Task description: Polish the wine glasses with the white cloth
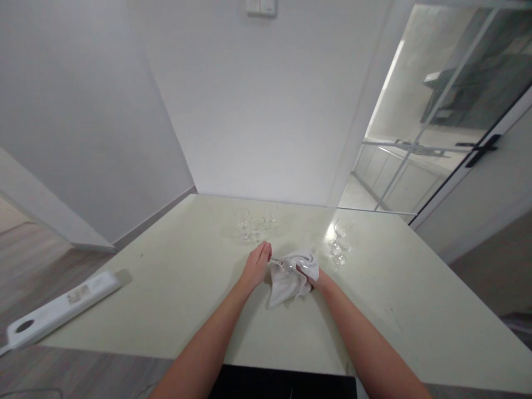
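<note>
My left hand [256,262] is closed around the foot end of a small stemmed glass [277,261], which lies sideways above the table. A white cloth [286,285] is wrapped about the glass's bowl. My right hand [312,277] grips the cloth from the right, its fingers partly hidden in the folds. Beyond my left hand stand several clear stemmed glasses [246,228] in a group. To the right of the cloth, a second cluster of stemmed glasses [339,244] stands close together.
The pale table [166,288] reaches back to a white wall [257,111]. A white power strip [62,307] lies over its left edge. Something black [282,382] sits at the near edge. A glass door with a black handle [482,149] is at the right.
</note>
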`<move>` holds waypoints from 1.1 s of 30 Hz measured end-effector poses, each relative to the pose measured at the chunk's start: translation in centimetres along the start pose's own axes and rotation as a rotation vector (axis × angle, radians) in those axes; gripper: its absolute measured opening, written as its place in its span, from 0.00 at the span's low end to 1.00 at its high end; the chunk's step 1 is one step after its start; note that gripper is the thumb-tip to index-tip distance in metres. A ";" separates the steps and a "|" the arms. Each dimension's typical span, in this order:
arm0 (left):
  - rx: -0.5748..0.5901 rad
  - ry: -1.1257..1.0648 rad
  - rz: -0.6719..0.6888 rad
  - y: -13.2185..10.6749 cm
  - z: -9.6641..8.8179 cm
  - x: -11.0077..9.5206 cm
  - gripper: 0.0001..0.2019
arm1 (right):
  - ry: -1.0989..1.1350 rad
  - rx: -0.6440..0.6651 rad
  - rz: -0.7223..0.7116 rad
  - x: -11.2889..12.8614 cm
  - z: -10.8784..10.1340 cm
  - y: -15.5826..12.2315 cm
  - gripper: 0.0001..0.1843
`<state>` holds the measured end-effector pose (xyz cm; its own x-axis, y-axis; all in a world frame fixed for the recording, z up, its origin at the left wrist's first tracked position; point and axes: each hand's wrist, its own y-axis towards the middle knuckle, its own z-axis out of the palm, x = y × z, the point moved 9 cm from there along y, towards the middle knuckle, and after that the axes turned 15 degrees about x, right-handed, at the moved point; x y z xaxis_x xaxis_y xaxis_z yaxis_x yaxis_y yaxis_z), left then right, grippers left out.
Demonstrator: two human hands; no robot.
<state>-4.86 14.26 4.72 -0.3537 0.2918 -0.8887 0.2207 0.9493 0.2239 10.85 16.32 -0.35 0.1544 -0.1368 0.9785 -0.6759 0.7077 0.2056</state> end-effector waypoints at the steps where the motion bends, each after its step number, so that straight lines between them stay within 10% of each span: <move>1: 0.016 -0.009 0.009 0.0 0.1 -0.1 0.20 | 0.032 -0.052 0.017 -0.4 -0.4 -0.2 0.20; 7: 0.045 -0.082 0.029 -0.1 0.4 0.3 0.21 | 0.276 -0.194 0.123 -2.3 -0.8 -0.8 0.23; 21: 0.074 0.010 0.048 -0.1 0.5 -0.7 0.22 | 0.098 0.067 0.046 0.4 0.7 -0.2 0.20; 33: 0.046 -0.007 0.040 -0.2 0.3 -1.0 0.23 | 0.080 -0.119 0.117 -0.3 -0.5 -0.5 0.19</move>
<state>-4.28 13.76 5.41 -0.3378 0.3286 -0.8820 0.2761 0.9304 0.2409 11.46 16.36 -0.77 0.1400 0.0038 0.9902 -0.6035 0.7931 0.0822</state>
